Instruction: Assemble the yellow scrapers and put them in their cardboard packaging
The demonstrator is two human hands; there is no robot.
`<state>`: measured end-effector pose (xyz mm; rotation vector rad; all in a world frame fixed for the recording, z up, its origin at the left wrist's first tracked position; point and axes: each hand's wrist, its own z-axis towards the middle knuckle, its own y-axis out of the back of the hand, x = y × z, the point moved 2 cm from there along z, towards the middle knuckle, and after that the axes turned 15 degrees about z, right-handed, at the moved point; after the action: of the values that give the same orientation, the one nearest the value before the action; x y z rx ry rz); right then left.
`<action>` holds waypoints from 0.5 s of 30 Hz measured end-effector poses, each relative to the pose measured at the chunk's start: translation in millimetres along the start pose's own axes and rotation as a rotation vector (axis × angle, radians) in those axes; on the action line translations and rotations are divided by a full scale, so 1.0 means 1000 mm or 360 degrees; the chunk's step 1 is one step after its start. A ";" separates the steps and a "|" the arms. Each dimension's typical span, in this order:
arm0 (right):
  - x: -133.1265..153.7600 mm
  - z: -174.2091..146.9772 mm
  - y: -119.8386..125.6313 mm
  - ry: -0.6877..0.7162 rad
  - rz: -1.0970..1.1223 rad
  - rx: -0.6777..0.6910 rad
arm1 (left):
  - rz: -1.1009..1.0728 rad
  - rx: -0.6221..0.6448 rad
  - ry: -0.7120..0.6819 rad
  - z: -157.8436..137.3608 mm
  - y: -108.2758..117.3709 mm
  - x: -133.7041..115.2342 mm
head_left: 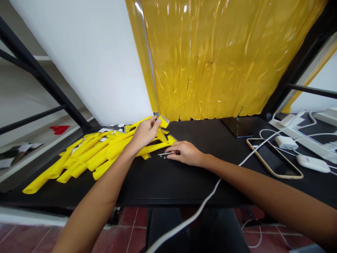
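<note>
A pile of yellow-handled scrapers lies on the left of the black table. My left hand reaches over the far end of the pile, its thumb and fingers closed at the head of one yellow scraper; part of the grip is hidden. My right hand rests low over the table, closed on a small screwdriver with a thin metal shaft pointing left. Just below the shaft lie tiny metal pieces, perhaps screws or nuts. Another scraper's head sits between both hands.
A white cable crosses the table's front edge and passes by my right forearm. To the right are a phone, a dark tablet-like slab, chargers and a power strip. Yellow plastic sheeting hangs behind the black table.
</note>
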<state>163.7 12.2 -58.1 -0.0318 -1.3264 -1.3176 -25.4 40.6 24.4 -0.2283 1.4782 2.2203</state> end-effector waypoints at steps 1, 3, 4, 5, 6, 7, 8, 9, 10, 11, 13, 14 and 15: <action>0.000 0.001 -0.001 -0.0003 -0.0040 -0.0026 | 0.0041 -0.0020 -0.0033 0.001 -0.002 0.001; 0.001 0.001 -0.003 -0.0020 -0.0157 -0.0031 | 0.0148 -0.0035 -0.0072 0.002 -0.004 0.003; 0.001 0.002 -0.004 -0.0031 -0.0222 -0.0016 | 0.0169 -0.0029 -0.0077 0.002 -0.005 0.003; 0.002 0.002 -0.005 -0.0042 -0.0273 -0.0001 | 0.0178 -0.0017 -0.0083 0.001 -0.005 0.003; 0.002 0.003 -0.005 -0.0054 -0.0303 0.0007 | 0.0190 -0.0002 -0.0093 0.000 -0.005 0.002; 0.002 0.003 -0.006 -0.0067 -0.0309 0.0002 | 0.0207 0.0013 -0.0110 -0.001 -0.006 0.001; 0.002 0.003 -0.006 -0.0079 -0.0296 -0.0012 | 0.0227 0.0024 -0.0124 -0.001 -0.006 -0.001; 0.002 0.004 -0.006 -0.0088 -0.0274 -0.0030 | 0.0249 0.0032 -0.0134 -0.002 -0.006 -0.002; 0.002 0.004 -0.006 -0.0092 -0.0251 -0.0045 | 0.0271 0.0030 -0.0131 -0.003 -0.007 -0.002; 0.002 0.004 -0.006 -0.0090 -0.0234 -0.0056 | 0.0288 0.0020 -0.0116 -0.003 -0.007 -0.002; 0.001 0.005 -0.006 -0.0076 -0.0222 -0.0065 | 0.0267 0.0008 -0.0068 -0.002 -0.009 -0.001; 0.001 0.005 -0.007 -0.0072 -0.0225 -0.0070 | 0.0218 0.0033 -0.0043 -0.002 -0.011 0.000; 0.001 0.004 -0.007 -0.0070 -0.0230 -0.0073 | 0.0141 0.0085 -0.0019 -0.001 -0.013 0.002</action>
<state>155.7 12.0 -60.0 0.0037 -1.3557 -1.4770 -21.0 44.3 12.6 -0.1347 1.5672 2.2437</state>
